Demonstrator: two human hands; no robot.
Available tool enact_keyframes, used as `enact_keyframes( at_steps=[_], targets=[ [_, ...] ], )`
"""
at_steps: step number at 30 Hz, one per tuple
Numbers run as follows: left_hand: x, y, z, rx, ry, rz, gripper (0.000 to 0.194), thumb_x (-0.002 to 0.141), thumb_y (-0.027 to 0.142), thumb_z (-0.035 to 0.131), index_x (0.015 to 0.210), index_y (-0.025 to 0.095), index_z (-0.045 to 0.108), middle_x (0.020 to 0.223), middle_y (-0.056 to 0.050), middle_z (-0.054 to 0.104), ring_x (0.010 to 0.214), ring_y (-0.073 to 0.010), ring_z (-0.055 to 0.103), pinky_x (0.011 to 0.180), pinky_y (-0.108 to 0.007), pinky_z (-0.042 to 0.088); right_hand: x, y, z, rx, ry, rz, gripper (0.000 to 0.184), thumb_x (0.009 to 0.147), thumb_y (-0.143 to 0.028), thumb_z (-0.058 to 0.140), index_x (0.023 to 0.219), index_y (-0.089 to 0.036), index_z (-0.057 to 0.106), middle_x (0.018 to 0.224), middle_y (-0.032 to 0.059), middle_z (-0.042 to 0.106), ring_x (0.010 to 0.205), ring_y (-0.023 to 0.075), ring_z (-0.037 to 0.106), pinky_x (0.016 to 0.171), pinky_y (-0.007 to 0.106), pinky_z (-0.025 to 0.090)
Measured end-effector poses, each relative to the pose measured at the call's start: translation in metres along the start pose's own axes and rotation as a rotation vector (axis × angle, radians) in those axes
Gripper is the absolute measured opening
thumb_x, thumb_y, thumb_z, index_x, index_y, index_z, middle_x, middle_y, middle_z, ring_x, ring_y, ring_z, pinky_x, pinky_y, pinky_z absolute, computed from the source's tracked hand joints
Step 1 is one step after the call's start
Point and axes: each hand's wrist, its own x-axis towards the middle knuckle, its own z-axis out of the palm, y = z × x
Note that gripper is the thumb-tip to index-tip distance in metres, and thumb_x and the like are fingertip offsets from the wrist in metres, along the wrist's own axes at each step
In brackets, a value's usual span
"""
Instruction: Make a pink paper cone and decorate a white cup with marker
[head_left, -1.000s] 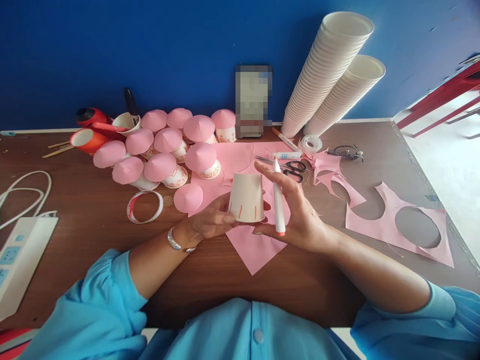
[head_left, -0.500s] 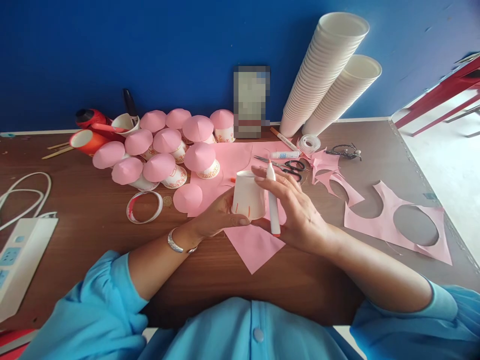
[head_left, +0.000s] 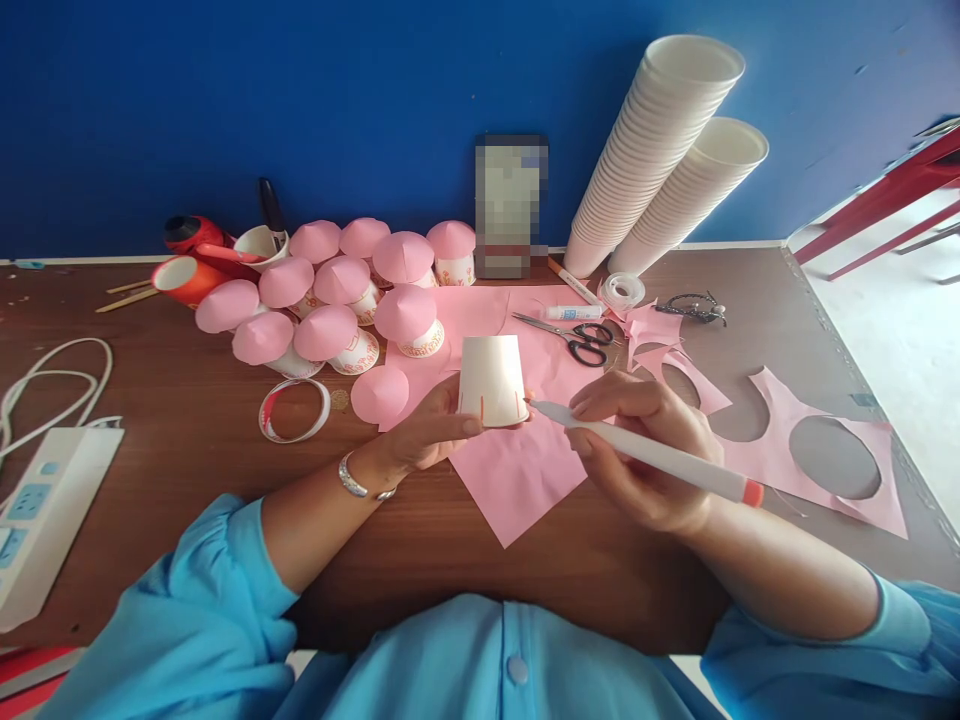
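My left hand (head_left: 433,428) grips a white paper cup (head_left: 491,378) upside down, thumb near its rim. Short orange strokes run up from the cup's lower edge. In my right hand (head_left: 649,450) is a white marker pen (head_left: 660,450) with an orange end, held like a pencil. The pen's tip meets or nearly meets the right side of the cup close to the rim. Beneath both hands lies pink paper (head_left: 514,490) on the brown table. Black-handled scissors (head_left: 585,335) rest on the paper beyond the cup.
Several decorated cups with pink cone tops (head_left: 405,315) stand at the back left. Two tall stacks of paper cups (head_left: 652,150) lean at the blue wall. Pink offcuts (head_left: 765,450) lie right, a tape roll (head_left: 294,410) left. A power strip (head_left: 60,520) sits far left.
My right hand has come off the cup, moved right and turned the marker from upright to writing position, tip toward the cup. My left hand has kept the cup, shifting it slightly.
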Motion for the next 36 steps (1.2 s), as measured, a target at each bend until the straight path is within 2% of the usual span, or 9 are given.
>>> enact_keyframes(
  at_steps=[4, 8, 11, 19, 28, 33, 36],
  targets=[
    [0.001, -0.002, 0.0, 0.022, 0.039, 0.011, 0.049, 0.079, 0.046, 0.087, 0.117, 0.018, 0.074, 0.116, -0.012, 0.077, 0.11, -0.0307, 0.071, 0.101, -0.046, 0.055, -0.002, 0.0, 0.005, 0.004, -0.056, -0.038, 0.014, 0.091, -0.012, 0.067, 0.097, -0.023, 0.061, 0.073, 0.0001, 0.072, 0.062, 0.0158, 0.073, 0.054, 0.025, 0.057],
    [0.002, -0.006, -0.005, 0.044, 0.002, 0.014, 0.049, 0.08, 0.045, 0.086, 0.119, 0.018, 0.072, 0.117, -0.012, 0.075, 0.111, -0.0308, 0.069, 0.099, -0.045, 0.055, -0.002, 0.002, 0.009, -0.02, -0.042, -0.101, 0.02, 0.089, -0.01, 0.067, 0.101, -0.025, 0.063, 0.071, -0.0007, 0.072, 0.059, 0.0168, 0.072, 0.051, 0.026, 0.055],
    [0.002, -0.007, -0.005, 0.053, 0.021, 0.01, 0.052, 0.079, 0.044, 0.088, 0.122, 0.019, 0.071, 0.116, -0.011, 0.074, 0.11, -0.0297, 0.069, 0.097, -0.044, 0.055, -0.003, 0.003, 0.01, -0.038, -0.034, -0.121, 0.022, 0.088, -0.009, 0.067, 0.102, -0.026, 0.063, 0.07, -0.0007, 0.072, 0.058, 0.0177, 0.071, 0.049, 0.027, 0.055],
    [0.001, -0.006, -0.004, 0.076, 0.081, 0.0, 0.05, 0.075, 0.045, 0.091, 0.11, 0.018, 0.069, 0.1, -0.006, 0.071, 0.096, -0.0242, 0.067, 0.089, -0.04, 0.054, -0.004, 0.004, 0.011, -0.026, -0.028, -0.109, 0.021, 0.091, -0.008, 0.065, 0.104, -0.025, 0.062, 0.073, 0.0007, 0.07, 0.06, 0.0173, 0.07, 0.052, 0.028, 0.056],
    [0.004, -0.004, 0.0, -0.041, 0.077, 0.041, 0.055, 0.077, 0.043, 0.09, 0.12, 0.02, 0.066, 0.112, -0.009, 0.072, 0.105, -0.0263, 0.067, 0.097, -0.043, 0.055, -0.005, 0.005, 0.01, -0.015, -0.025, -0.082, 0.021, 0.091, -0.008, 0.065, 0.103, -0.024, 0.062, 0.075, 0.0019, 0.07, 0.062, 0.0169, 0.07, 0.054, 0.028, 0.055],
    [0.004, -0.01, -0.002, 0.139, 0.186, 0.052, 0.06, 0.067, 0.042, 0.098, 0.112, 0.021, 0.065, 0.098, -0.003, 0.065, 0.091, -0.0192, 0.059, 0.078, -0.031, 0.048, -0.004, 0.007, 0.009, -0.033, -0.019, -0.083, 0.018, 0.093, -0.01, 0.065, 0.103, -0.024, 0.061, 0.076, 0.002, 0.071, 0.063, 0.0165, 0.07, 0.054, 0.027, 0.055],
    [0.003, -0.011, -0.001, 0.187, 0.233, 0.05, 0.065, 0.066, 0.043, 0.099, 0.115, 0.021, 0.062, 0.101, -0.002, 0.062, 0.093, -0.0193, 0.057, 0.078, -0.031, 0.048, -0.004, 0.007, 0.009, -0.058, -0.027, -0.082, 0.016, 0.093, -0.01, 0.064, 0.102, -0.024, 0.062, 0.076, 0.0016, 0.071, 0.064, 0.0165, 0.071, 0.055, 0.027, 0.056]
  ],
)
